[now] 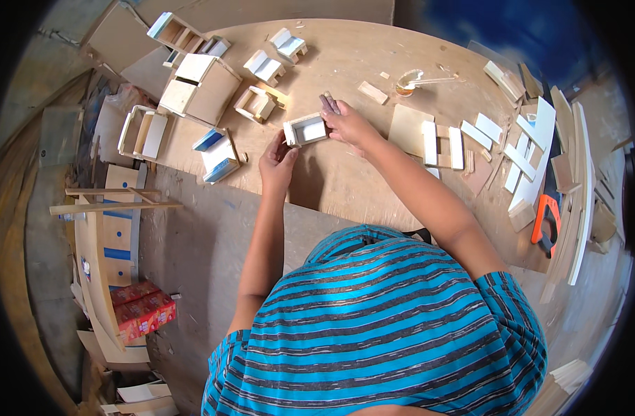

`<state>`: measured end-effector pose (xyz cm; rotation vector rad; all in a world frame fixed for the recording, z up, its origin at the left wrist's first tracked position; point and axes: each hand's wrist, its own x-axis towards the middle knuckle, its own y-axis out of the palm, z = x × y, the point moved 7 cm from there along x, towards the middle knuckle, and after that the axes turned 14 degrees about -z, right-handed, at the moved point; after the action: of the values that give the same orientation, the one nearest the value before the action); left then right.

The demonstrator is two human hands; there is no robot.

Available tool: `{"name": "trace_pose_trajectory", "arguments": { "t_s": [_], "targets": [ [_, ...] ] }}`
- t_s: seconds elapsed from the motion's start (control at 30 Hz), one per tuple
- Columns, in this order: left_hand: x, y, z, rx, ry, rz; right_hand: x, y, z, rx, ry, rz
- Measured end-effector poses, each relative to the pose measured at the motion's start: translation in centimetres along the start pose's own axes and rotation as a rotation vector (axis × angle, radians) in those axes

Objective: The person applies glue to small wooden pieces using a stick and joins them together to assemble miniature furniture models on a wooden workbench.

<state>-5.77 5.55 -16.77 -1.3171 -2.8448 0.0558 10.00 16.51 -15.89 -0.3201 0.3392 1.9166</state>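
Observation:
Over the near part of the wooden table, a small open-topped wooden box (307, 130) with a pale inside is held between my hands. The fingers of my left hand (278, 163) close on its left end. My right hand (350, 127) is at the box's right end, its fingers closed around a small dark brown piece (329, 104) that looks like folded sandpaper; its kind is not certain. Just beyond the box sits a small wooden frame piece (255, 105). To the left lies a blue-and-white wooden piece (217, 155).
Small wooden chairs (264, 68) and a boxy wooden cabinet (200, 88) stand at the far left. A glue cup (407, 83) with a stick is at the back right. White wood strips (456, 147) lie right, near an orange-handled saw (545, 226). Red packages (144, 310) sit lower left.

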Motion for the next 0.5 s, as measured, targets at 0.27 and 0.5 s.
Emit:
{"name": "trace_pose_trajectory", "arguments": {
  "t_s": [0.27, 0.5],
  "targets": [
    [0.07, 0.26, -0.41, 0.06, -0.021, 0.021, 0.44, 0.4, -0.67, 0.08, 0.071, 0.094],
    [0.11, 0.47, -0.82, 0.034, -0.015, 0.037, -0.02, 0.1, -0.46, 0.165, 0.071, 0.053]
  ]
}}
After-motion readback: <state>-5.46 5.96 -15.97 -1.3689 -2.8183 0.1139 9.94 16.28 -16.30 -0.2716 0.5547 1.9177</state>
